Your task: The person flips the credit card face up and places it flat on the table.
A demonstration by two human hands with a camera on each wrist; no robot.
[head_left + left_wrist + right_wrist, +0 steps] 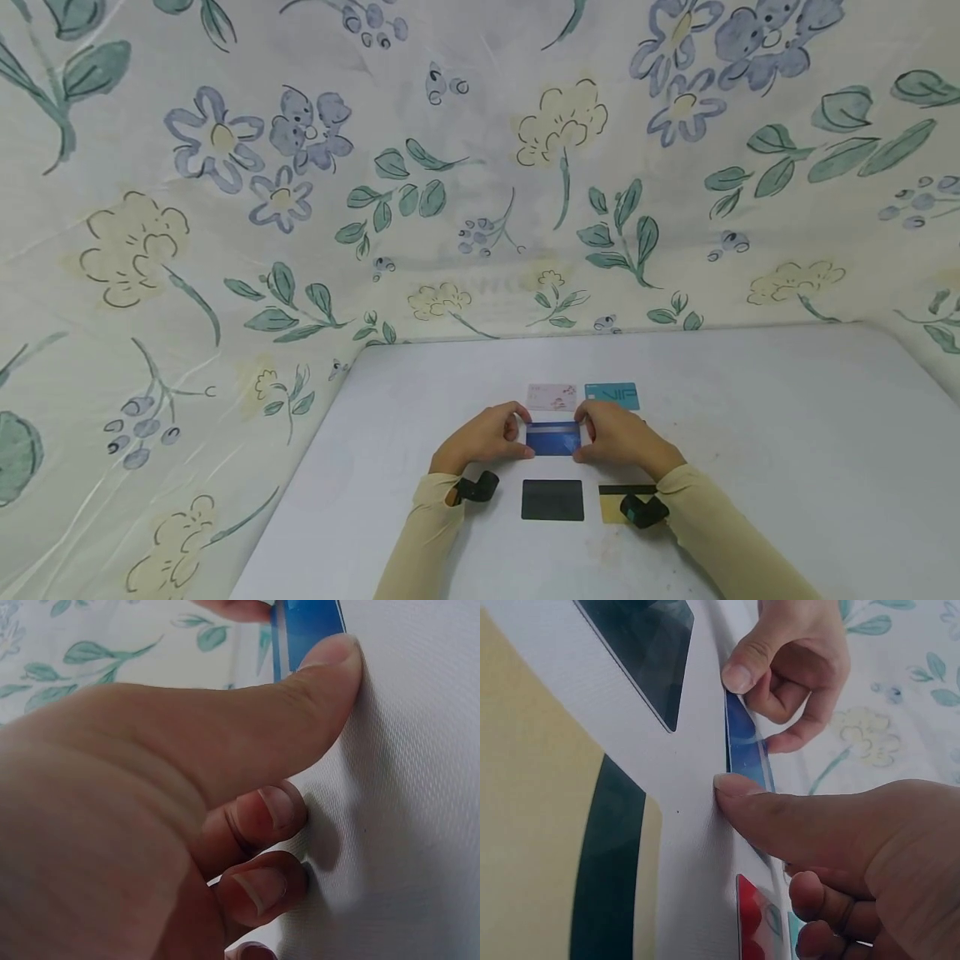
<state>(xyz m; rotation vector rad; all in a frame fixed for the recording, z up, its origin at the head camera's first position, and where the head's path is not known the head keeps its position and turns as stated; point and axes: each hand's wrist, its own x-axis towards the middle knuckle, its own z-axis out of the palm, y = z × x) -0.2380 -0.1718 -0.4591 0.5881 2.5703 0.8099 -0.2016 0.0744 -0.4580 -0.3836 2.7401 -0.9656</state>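
Both hands hold a blue plastic card (pixel 553 442) with a pale stripe along its upper part, one hand at each short end. My left hand (pixel 486 437) pinches the left end; in the left wrist view its thumb (pixel 330 667) presses the card's near corner while the other fingers curl below. At the right end, my right hand (pixel 621 437) has its thumb (pixel 742 791) on the near corner and its forefinger at the far one. The card is low at the white tabletop; whether it touches cannot be told.
Behind lie a pink patterned card (pixel 551 397) and a teal VIP card (pixel 615 396). In front are a black card (pixel 552 500) and a gold card (pixel 613 507) with a dark stripe, partly covered by the wrist camera. A red-patterned card (pixel 754 922) lies under the right hand.
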